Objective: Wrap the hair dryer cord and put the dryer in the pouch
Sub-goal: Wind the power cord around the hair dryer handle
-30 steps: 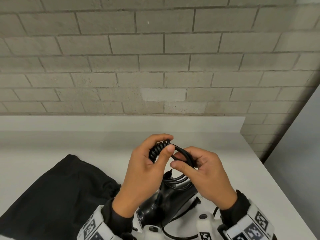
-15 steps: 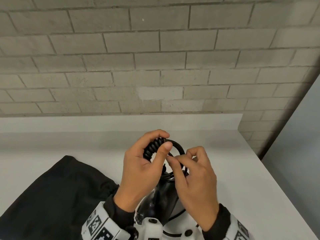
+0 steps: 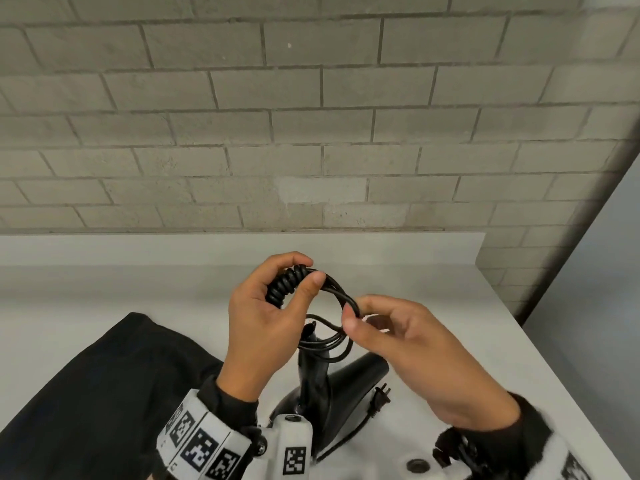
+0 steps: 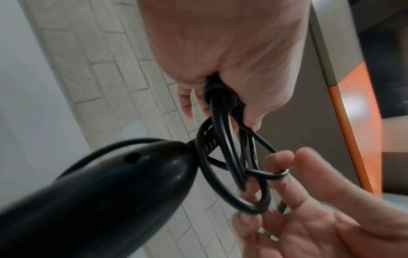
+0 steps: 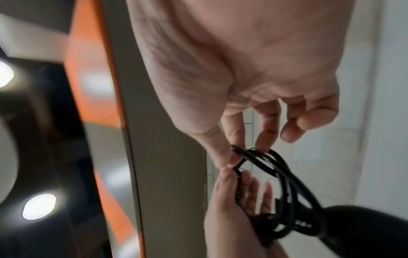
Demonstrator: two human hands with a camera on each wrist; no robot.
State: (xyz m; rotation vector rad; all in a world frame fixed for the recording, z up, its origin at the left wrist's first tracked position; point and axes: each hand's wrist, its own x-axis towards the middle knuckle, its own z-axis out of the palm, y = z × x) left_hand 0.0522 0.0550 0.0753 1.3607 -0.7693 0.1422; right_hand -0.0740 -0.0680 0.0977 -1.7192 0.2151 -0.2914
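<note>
head view – cord: I see the left hand [image 3: 266, 317] curled round the black cord [image 3: 332, 289] at its coiled, ribbed stretch, thumb pressed on top; the right hand [image 3: 408, 344] pinches the loop bundle at its right side, thumb against fingertips.
head view – dryer: the hair dryer [image 3: 332, 379] sits low between my wrists, over the counter [image 3: 433, 306]; I cannot tell whether it rests there or hangs from the cord. The plug [image 3: 378, 398] lies loose by the barrel, not yet wound in.
head view – pouch: black pouch [image 3: 104, 386] flat on the counter, left of the hands, near but apart from the dryer; mouth not visible.
left wrist view – grip: left hand [image 4: 232, 57] closed on several cord strands; the dryer handle end [image 4: 106, 188] points at the lens, cord leaving its tip. Right fingers [image 4: 280, 160] hook one strand.
right wrist view – grip: right hand [image 5: 243, 83] nips the loops [image 5: 264, 157] between thumb and two fingers, the other fingers spread free; the left hand's fingers [image 5: 234, 206] hold the bundle below. Blurry.
handling – cord: I judge it springy and smooth – loops will want to open if either pinch lets go, so keep the bundle clamped where strands cross.
handling – dryer: hard plastic, light to moderate, top-heavy at the barrel; I'd take it by the handle, coil trapped against it.
handling – pouch: soft, limp cloth – likely needs one hand to hold the mouth open.
</note>
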